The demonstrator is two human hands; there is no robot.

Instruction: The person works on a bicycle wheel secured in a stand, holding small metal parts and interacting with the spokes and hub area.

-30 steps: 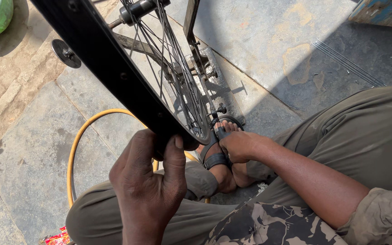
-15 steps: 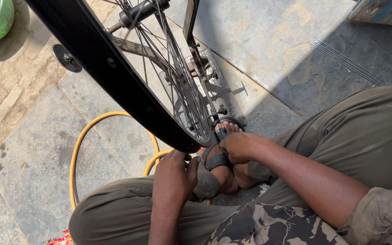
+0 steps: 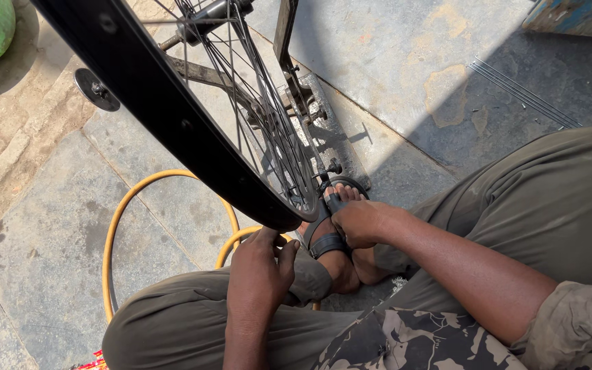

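One black bicycle wheel [image 3: 173, 123] with thin metal spokes stands over the stone floor [image 3: 49, 233]. The left hand [image 3: 260, 270], fingers curled together holding nothing, touches the smooth rim's lowest point; the right hand [image 3: 359, 223] rests loosely closed beside one strapped sandal [image 3: 327, 240]. One yellow rubber hose [image 3: 128, 205] loops beneath.

Only 1 view exists — a head-worn camera looking steeply down, close over the person's lap. It faces forward past the bicycle wheel [image 3: 193, 130] onto stone paving [image 3: 49, 226].
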